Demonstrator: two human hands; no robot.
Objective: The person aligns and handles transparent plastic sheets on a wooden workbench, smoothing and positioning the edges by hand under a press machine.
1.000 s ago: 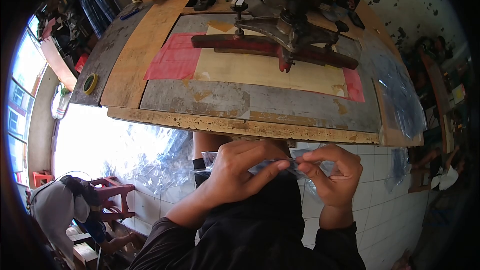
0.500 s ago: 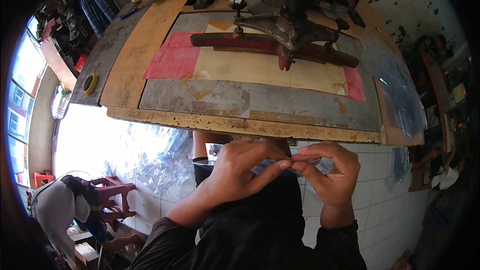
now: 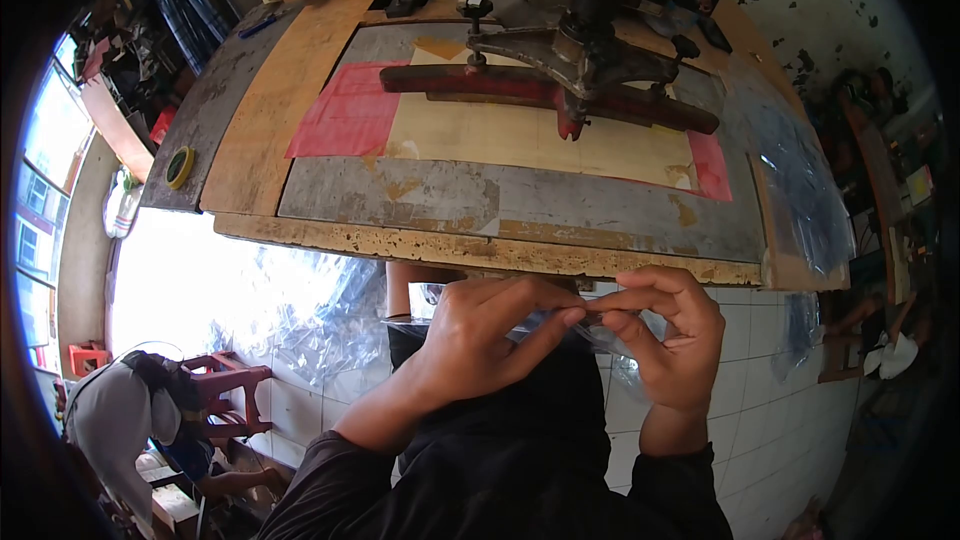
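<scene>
Just below the front edge of the worktable, over my lap, both hands meet at thin clear plastic film [image 3: 604,339]. My left hand [image 3: 490,335] is closed, pinching the film between thumb and forefinger. My right hand [image 3: 672,340] has its thumb and a finger close together at the film, fingertips nearly touching those of the left; its forefinger is raised. Part of the film lies hidden behind the hands. Ahead, a metal press arm [image 3: 575,60] with a dark red bar [image 3: 540,95] stands over a cream sheet [image 3: 470,135] with pink ends [image 3: 345,110].
The table's worn wooden front edge [image 3: 480,248] runs just above my hands. Clear plastic [image 3: 800,190] hangs over its right side, and more plastic [image 3: 310,310] is heaped at left. A tape roll [image 3: 180,168] lies on the table's left. Another person [image 3: 115,420] bends by a red stool [image 3: 225,390].
My right hand has shifted slightly up and right, its forefinger lifting and thumb moving away from the left thumb. My left hand stays nearly in place.
</scene>
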